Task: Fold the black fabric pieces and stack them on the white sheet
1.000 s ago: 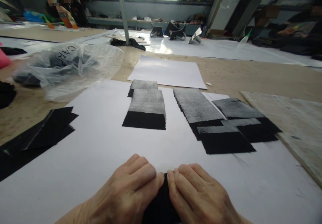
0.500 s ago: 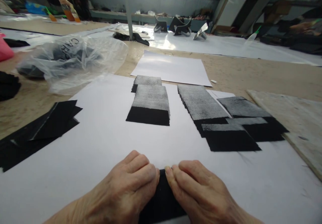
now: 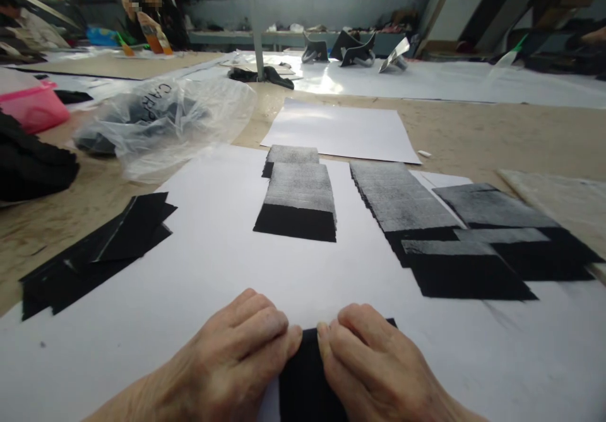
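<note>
At the near edge of the view, a black fabric piece (image 3: 307,378) lies on white paper (image 3: 203,264) between my hands. My left hand (image 3: 237,352) has its fingers bunched, with thumb and fingertips pinching the far edge near the left corner. Beside it, my right hand (image 3: 374,365) pinches the same edge, thumb close to the left thumb. A dark corner of the piece sticks out past the right knuckles. My palms hide much of its sides. Beyond the hands lies a black piece with a grey coated band (image 3: 298,188), overlapping another behind it.
Overlapping grey-and-black pieces (image 3: 407,201) lie at right, by a pale board (image 3: 558,188). Plain black pieces (image 3: 108,245) lie at left. Behind are a clear plastic bag (image 3: 189,119), a pink container (image 3: 35,106), a white sheet (image 3: 341,128) and a post (image 3: 255,24). A person sits far left.
The view has turned slightly left, so the table things appear farther right. The black piece's far right corner now shows beyond my right hand, and its pale lower strip has gone from view.
</note>
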Demonstrator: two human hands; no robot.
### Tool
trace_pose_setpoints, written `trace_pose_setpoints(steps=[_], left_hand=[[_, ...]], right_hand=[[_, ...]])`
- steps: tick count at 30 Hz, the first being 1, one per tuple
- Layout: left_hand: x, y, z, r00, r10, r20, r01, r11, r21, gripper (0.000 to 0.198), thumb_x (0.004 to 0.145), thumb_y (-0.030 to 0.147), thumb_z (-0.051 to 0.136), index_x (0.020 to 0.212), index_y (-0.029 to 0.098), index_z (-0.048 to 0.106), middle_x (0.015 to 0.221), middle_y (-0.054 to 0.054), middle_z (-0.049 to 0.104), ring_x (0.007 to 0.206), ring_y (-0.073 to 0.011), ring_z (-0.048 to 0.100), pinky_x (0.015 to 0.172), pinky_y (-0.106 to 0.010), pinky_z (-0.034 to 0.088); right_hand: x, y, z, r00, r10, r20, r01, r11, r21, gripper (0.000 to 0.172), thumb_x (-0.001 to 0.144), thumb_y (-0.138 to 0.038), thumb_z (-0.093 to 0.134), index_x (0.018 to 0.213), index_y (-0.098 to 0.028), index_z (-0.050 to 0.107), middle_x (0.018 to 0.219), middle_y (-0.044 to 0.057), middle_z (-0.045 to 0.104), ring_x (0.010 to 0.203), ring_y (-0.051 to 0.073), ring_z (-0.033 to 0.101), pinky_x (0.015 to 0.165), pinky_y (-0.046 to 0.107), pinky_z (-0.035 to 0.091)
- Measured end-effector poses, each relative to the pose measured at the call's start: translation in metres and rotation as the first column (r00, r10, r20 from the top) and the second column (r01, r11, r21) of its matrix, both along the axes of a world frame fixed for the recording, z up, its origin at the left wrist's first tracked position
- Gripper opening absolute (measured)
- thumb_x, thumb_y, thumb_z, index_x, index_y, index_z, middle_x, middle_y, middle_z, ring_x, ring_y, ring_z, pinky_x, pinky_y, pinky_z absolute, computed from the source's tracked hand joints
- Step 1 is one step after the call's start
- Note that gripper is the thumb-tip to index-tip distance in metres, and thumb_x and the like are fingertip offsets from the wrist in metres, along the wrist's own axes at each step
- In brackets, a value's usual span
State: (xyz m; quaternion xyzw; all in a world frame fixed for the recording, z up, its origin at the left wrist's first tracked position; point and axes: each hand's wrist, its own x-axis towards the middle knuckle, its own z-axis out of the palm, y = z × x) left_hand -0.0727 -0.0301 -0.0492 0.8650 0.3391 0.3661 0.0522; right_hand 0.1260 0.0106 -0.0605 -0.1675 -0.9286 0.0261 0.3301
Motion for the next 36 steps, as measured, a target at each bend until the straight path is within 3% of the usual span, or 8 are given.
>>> trace_pose_setpoints(steps=[7, 12, 17, 19, 24, 27, 32, 36], left_hand=[[0.008, -0.006, 0.001, 0.99, 0.09, -0.108, -0.091, 0.996, 0.0, 0.023, 0.089, 0.002, 0.037, 0.087, 0.006, 0.06, 0.065, -0.006, 0.05, 0.062, -0.0147, 0.044, 0.052, -0.028, 0.043], [0.006, -0.004, 0.0, 0.997, 0.048, -0.06, -0.048, 0.999, -0.002, 0.024, 0.09, 0.006, 0.034, 0.08, 0.007, 0.056, 0.065, -0.006, 0.049, 0.062, -0.0148, 0.044, 0.053, -0.028, 0.042], [-0.002, -0.014, -0.008, 0.996, 0.088, -0.018, -0.085, 0.988, 0.131, 0.024, 0.089, 0.007, 0.036, 0.098, 0.005, 0.058, 0.071, -0.008, 0.055, 0.063, -0.0154, 0.049, 0.055, -0.031, 0.041], [-0.001, -0.019, -0.014, 0.989, 0.147, -0.005, -0.143, 0.967, 0.211, 0.025, 0.09, 0.009, 0.036, 0.093, 0.007, 0.061, 0.066, -0.005, 0.054, 0.058, -0.014, 0.046, 0.052, -0.03, 0.036], [0.006, -0.022, -0.027, 0.983, 0.185, -0.003, -0.179, 0.957, 0.227, 0.027, 0.091, 0.011, 0.037, 0.077, 0.012, 0.06, 0.052, 0.001, 0.044, 0.049, -0.0115, 0.037, 0.048, -0.03, 0.022], [0.006, -0.019, -0.027, 0.982, 0.189, -0.007, -0.182, 0.958, 0.222, 0.029, 0.091, 0.011, 0.036, 0.07, 0.013, 0.055, 0.052, 0.002, 0.041, 0.048, -0.0112, 0.036, 0.048, -0.03, 0.021], [0.008, -0.018, -0.026, 0.981, 0.188, 0.044, -0.193, 0.951, 0.241, 0.031, 0.091, 0.011, 0.035, 0.066, 0.013, 0.052, 0.051, 0.001, 0.041, 0.048, -0.0113, 0.036, 0.047, -0.03, 0.02], [0.009, -0.017, -0.027, 0.982, 0.174, 0.076, -0.188, 0.956, 0.227, 0.032, 0.092, 0.012, 0.034, 0.068, 0.012, 0.055, 0.051, 0.001, 0.042, 0.048, -0.0113, 0.036, 0.046, -0.03, 0.021]], right_hand=[[-0.001, -0.001, 0.003, 0.995, 0.047, 0.087, -0.036, 0.992, -0.12, 0.032, 0.087, 0.002, 0.038, 0.062, -0.013, 0.053, 0.07, 0.004, 0.048, 0.067, 0.014, 0.042, 0.053, 0.028, 0.037], [-0.003, -0.002, -0.004, 0.991, 0.088, 0.099, -0.078, 0.991, -0.105, 0.032, 0.087, -0.001, 0.035, 0.064, -0.015, 0.052, 0.072, 0.004, 0.048, 0.065, 0.015, 0.04, 0.053, 0.029, 0.035], [-0.002, 0.004, 0.002, 0.985, 0.162, 0.052, -0.15, 0.97, -0.193, 0.035, 0.092, -0.004, 0.032, 0.063, -0.014, 0.049, 0.069, 0.004, 0.048, 0.065, 0.014, 0.038, 0.051, 0.028, 0.035], [-0.002, 0.006, 0.005, 0.981, 0.176, 0.078, -0.156, 0.963, -0.22, 0.034, 0.094, -0.006, 0.029, 0.071, -0.013, 0.053, 0.072, 0.005, 0.05, 0.067, 0.015, 0.041, 0.055, 0.028, 0.038], [-0.005, 0.009, 0.006, 0.979, 0.179, 0.093, -0.164, 0.975, -0.153, 0.027, 0.094, -0.009, 0.031, 0.106, -0.007, 0.055, 0.085, 0.006, 0.058, 0.068, 0.016, 0.043, 0.055, 0.028, 0.039], [-0.007, 0.01, 0.003, 0.981, 0.165, 0.101, -0.151, 0.979, -0.14, 0.025, 0.092, -0.009, 0.033, 0.101, -0.012, 0.057, 0.085, 0.003, 0.059, 0.065, 0.015, 0.042, 0.051, 0.027, 0.036], [-0.008, 0.01, -0.001, 0.972, 0.164, 0.169, -0.109, 0.95, -0.294, 0.022, 0.09, -0.014, 0.033, 0.083, -0.02, 0.053, 0.075, 0.0, 0.053, 0.063, 0.014, 0.042, 0.049, 0.025, 0.035], [-0.008, 0.008, -0.003, 0.986, 0.057, 0.158, -0.002, 0.944, -0.329, 0.02, 0.09, -0.013, 0.036, 0.075, -0.021, 0.047, 0.065, -0.002, 0.046, 0.058, 0.012, 0.042, 0.048, 0.024, 0.035]])
